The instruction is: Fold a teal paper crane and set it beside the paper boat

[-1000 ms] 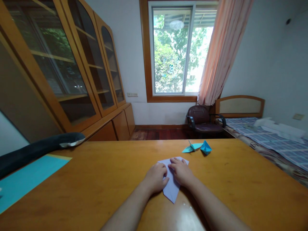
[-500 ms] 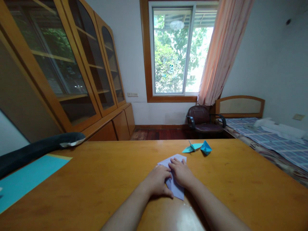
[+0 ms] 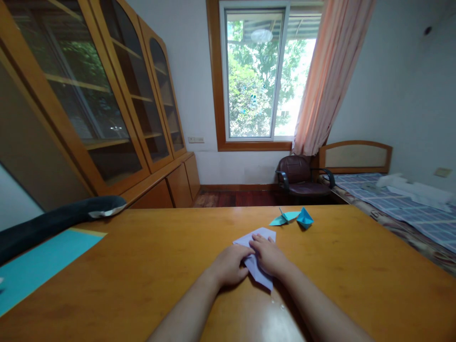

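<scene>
A sheet of pale lilac paper [image 3: 261,275], folded to a pointed shape, lies on the wooden table in front of me. At its left edge my left hand [image 3: 231,266] is closed, its fingers and thumb gripping the edge; the fingertips are partly hidden. My right hand [image 3: 269,254] rests on the upper part of the sheet with its fingers stretched out flat, pressing it down. Just beyond the sheet sit a light turquoise folded paper crane [image 3: 285,218] and a blue folded paper piece [image 3: 305,219], both untouched.
A turquoise sheet with a yellow edge [image 3: 53,263] covers part of the table's left side, beside a dark padded object [image 3: 64,216]. Past the table stand a glass-door cabinet [image 3: 156,161], an office chair [image 3: 299,175] and a bed [image 3: 409,204].
My left thumb has swung up from below to the paper's left edge, closing the hand. The paper's lower flap has shifted slightly upward; the right hand has stayed in place.
</scene>
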### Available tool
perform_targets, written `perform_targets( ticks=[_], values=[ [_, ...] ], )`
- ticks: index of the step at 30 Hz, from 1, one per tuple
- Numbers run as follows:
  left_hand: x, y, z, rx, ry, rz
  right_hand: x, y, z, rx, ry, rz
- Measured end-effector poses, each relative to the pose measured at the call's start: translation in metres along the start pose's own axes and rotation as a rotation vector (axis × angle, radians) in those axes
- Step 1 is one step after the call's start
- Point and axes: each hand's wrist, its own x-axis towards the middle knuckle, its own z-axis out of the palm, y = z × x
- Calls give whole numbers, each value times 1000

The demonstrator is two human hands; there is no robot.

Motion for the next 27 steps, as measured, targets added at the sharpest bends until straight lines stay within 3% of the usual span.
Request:
perform_targets(
  ticks=[5, 12, 19, 23, 27],
  values=[
    [0, -9, 4, 35, 49, -26, -1, 0, -2, -9, -2, -2],
    [2, -18, 9, 46, -1, 76, -1, 0, -1, -19, -1, 3],
    [3, -22, 9, 104, 4, 53, -1, -2, 0, -13, 27, 0],
    [4, -22, 9, 148, -13, 20, -1, -7, -4, 3, 91, -37],
    [4, -24, 10, 172, 9, -66, -3, -16, -14, -33, 187, -162]
  ],
)
